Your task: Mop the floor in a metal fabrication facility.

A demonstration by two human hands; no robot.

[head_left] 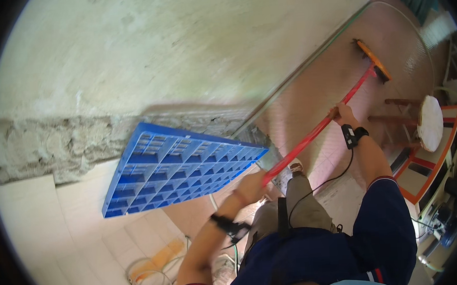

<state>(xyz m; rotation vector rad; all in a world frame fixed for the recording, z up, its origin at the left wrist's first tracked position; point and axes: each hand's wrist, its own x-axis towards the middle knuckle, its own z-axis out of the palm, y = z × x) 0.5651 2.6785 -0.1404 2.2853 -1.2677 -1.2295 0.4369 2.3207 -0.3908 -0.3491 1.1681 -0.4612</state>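
Note:
A long-handled broom (312, 134) with a red handle slants from my body toward the upper right. My left hand (252, 187) is wrapped around the lower end of the handle. Farther along the pole, my right hand (345, 115) grips it about midway. The orange broom head (374, 61) with dark bristles rests on the tiled floor (310, 97), well ahead of my right hand. Both wrists wear black straps with small devices and a cable.
A blue plastic pallet (180, 169) leans by the worn wall (143, 53), left of my hands. At right stand a round-topped stool (430, 123) and an orange-edged cabinet (409, 183). Coiled hose (149, 279) lies at lower left. A hose (416, 28) curves across the far floor.

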